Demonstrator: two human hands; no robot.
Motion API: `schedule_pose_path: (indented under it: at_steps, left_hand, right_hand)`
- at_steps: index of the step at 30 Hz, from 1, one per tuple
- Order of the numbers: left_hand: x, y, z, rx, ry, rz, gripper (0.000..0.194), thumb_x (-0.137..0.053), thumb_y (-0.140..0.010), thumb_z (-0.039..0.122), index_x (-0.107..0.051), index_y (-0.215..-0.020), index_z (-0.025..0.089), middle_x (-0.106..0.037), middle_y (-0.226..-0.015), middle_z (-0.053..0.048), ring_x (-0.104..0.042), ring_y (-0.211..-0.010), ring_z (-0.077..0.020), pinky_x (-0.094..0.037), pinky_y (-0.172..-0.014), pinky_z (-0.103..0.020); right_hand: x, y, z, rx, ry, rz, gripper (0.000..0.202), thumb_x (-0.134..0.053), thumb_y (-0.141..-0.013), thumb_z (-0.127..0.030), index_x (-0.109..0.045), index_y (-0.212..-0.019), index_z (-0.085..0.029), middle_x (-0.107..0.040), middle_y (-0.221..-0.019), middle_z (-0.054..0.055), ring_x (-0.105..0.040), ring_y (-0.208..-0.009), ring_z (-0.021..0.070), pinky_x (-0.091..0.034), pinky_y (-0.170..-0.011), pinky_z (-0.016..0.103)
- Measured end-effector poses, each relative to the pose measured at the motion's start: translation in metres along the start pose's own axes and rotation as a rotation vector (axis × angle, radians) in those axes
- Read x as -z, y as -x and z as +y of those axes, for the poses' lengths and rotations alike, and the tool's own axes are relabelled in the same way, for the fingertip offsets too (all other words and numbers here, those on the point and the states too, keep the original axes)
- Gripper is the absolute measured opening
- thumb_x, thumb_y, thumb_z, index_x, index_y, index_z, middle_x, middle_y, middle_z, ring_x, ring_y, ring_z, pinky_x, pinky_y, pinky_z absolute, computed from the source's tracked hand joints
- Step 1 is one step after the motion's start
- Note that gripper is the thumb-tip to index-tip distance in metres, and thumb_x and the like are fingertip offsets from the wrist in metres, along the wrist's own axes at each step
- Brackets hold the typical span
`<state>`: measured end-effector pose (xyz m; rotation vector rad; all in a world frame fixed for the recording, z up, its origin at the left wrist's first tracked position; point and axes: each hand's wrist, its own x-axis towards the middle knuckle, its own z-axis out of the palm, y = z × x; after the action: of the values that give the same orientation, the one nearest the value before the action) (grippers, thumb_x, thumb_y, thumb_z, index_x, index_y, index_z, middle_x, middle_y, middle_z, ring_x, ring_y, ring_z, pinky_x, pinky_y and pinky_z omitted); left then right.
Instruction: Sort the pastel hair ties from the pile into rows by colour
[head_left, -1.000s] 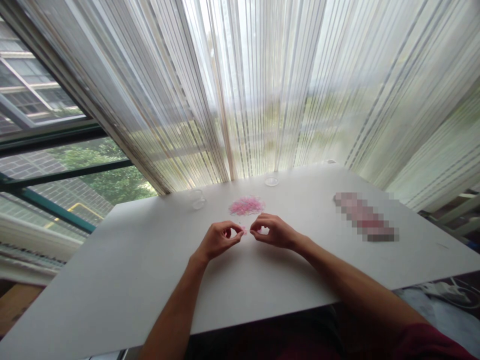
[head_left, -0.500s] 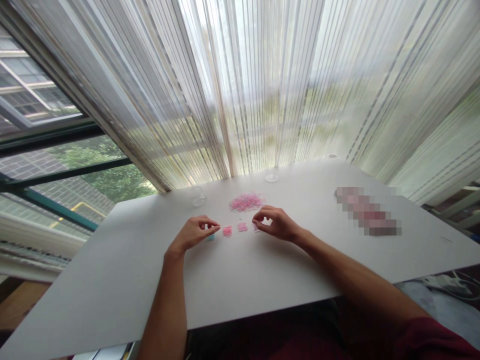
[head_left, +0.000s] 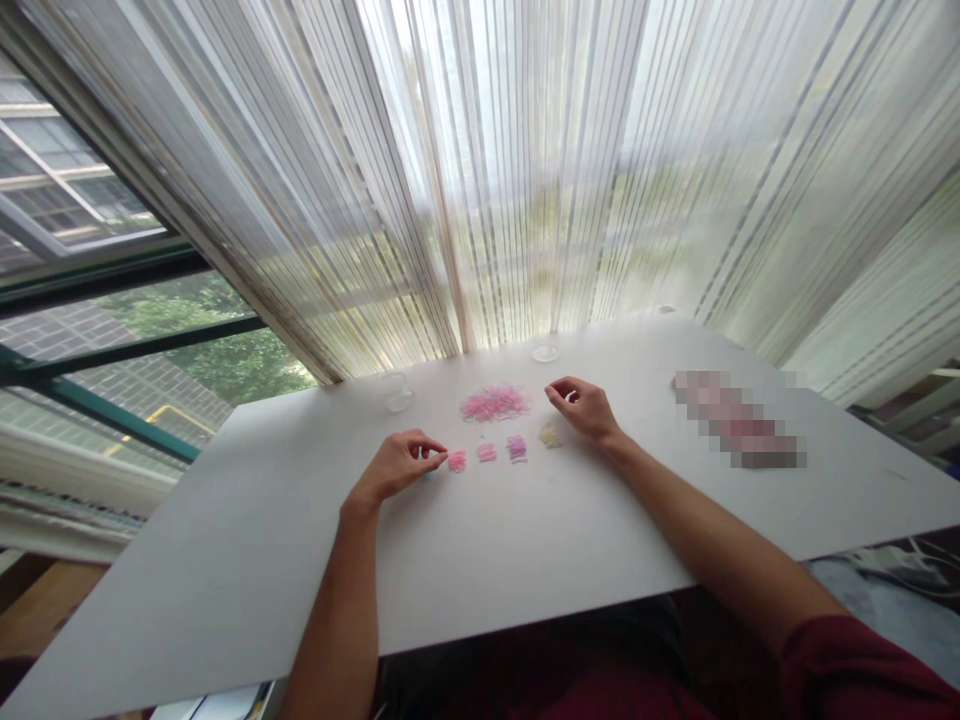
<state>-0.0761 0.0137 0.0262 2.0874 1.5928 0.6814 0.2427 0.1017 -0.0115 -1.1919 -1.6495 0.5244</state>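
Note:
My left hand (head_left: 401, 466) is pinched, its fingertips at the edge of a coral-pink bunch (head_left: 457, 461) of thin little strands; whether they hold one is too small to tell. Beneath those fingers a bit of a blue-green bunch (head_left: 427, 477) shows, mostly hidden. To the right lie a pink bunch (head_left: 487, 453), a purple bunch (head_left: 517, 448) and a pale yellow bunch (head_left: 551, 436). My right hand (head_left: 583, 405) hovers beyond the yellow bunch with thumb and forefinger together; anything between them cannot be made out. Behind the row is a loose mixed heap (head_left: 495, 402), mostly pink.
Two clear round pieces, like small lids or dishes, are toward the back of the white table (head_left: 525, 540): one clear dish (head_left: 546, 354) and one clear container (head_left: 400, 395). A blurred-out reddish object (head_left: 739, 420) lies at the right. Striped curtains (head_left: 510, 200) hang along the back edge.
My right hand has moved up and right, away from the purple bunch, uncovering it and the yellow one. My left hand has shifted slightly right to the coral-pink bunch.

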Motion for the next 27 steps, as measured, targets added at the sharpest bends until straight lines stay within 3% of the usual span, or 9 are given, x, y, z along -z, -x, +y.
schedule_pose_path:
  at_steps: [6,12,16,20,23,27]
  left_hand:
    - [-0.033,-0.01,0.032,-0.179,-0.015,0.073,0.022,-0.063,-0.084,0.037,-0.077,-0.088,0.021,-0.059,-0.071,-0.001,-0.047,-0.059,-0.0097,-0.04,-0.058,-0.021]
    - [-0.068,-0.035,0.075,-0.347,-0.17,0.026,0.013,-0.065,-0.083,0.03,-0.077,-0.087,0.025,-0.063,-0.076,0.0,-0.054,-0.062,-0.009,-0.04,-0.062,-0.021]
    - [-0.086,-0.046,0.088,-0.357,-0.244,-0.012,0.013,-0.065,-0.083,0.03,-0.077,-0.085,0.027,-0.064,-0.075,0.001,-0.055,-0.063,-0.0101,-0.038,-0.059,-0.022]
    - [-0.091,-0.05,0.094,-0.329,-0.304,-0.055,0.013,-0.064,-0.083,0.03,-0.077,-0.085,0.027,-0.064,-0.075,0.001,-0.056,-0.063,-0.0109,-0.036,-0.058,-0.022]
    - [-0.092,-0.053,0.097,-0.313,-0.336,-0.081,0.013,-0.064,-0.083,0.031,-0.077,-0.085,0.028,-0.065,-0.076,0.002,-0.056,-0.064,-0.0113,-0.035,-0.057,-0.023]
    - [-0.093,-0.057,0.098,-0.308,-0.35,-0.111,0.014,-0.064,-0.083,0.032,-0.077,-0.086,0.028,-0.067,-0.078,0.001,-0.058,-0.067,-0.0124,-0.035,-0.058,-0.023]
  right_hand:
    - [-0.004,-0.002,0.007,-0.067,0.051,-0.046,0.022,-0.058,-0.08,-0.036,-0.07,-0.076,-0.018,-0.071,-0.073,0.003,-0.064,-0.067,0.0157,-0.051,-0.07,0.028]
    - [-0.003,-0.004,0.007,-0.117,0.028,-0.033,0.023,-0.057,-0.08,-0.037,-0.07,-0.078,-0.018,-0.072,-0.076,0.004,-0.064,-0.069,0.0163,-0.051,-0.07,0.028]
    - [-0.003,-0.005,0.008,-0.104,0.005,-0.029,0.023,-0.057,-0.08,-0.038,-0.069,-0.077,-0.018,-0.072,-0.076,0.003,-0.064,-0.068,0.0159,-0.051,-0.071,0.028]
    - [-0.004,-0.004,0.007,-0.095,0.026,-0.052,0.021,-0.057,-0.082,-0.035,-0.07,-0.078,-0.019,-0.072,-0.076,0.003,-0.064,-0.069,0.0156,-0.051,-0.073,0.028]
    - [-0.003,-0.005,0.006,-0.086,0.061,-0.142,0.019,-0.057,-0.083,-0.029,-0.072,-0.083,-0.018,-0.073,-0.079,0.003,-0.064,-0.071,0.0154,-0.05,-0.073,0.027]
    - [0.004,-0.005,0.006,0.04,0.128,-0.374,0.023,-0.053,-0.087,-0.026,-0.074,-0.091,-0.018,-0.072,-0.089,0.005,-0.062,-0.076,0.0152,-0.047,-0.074,0.026]
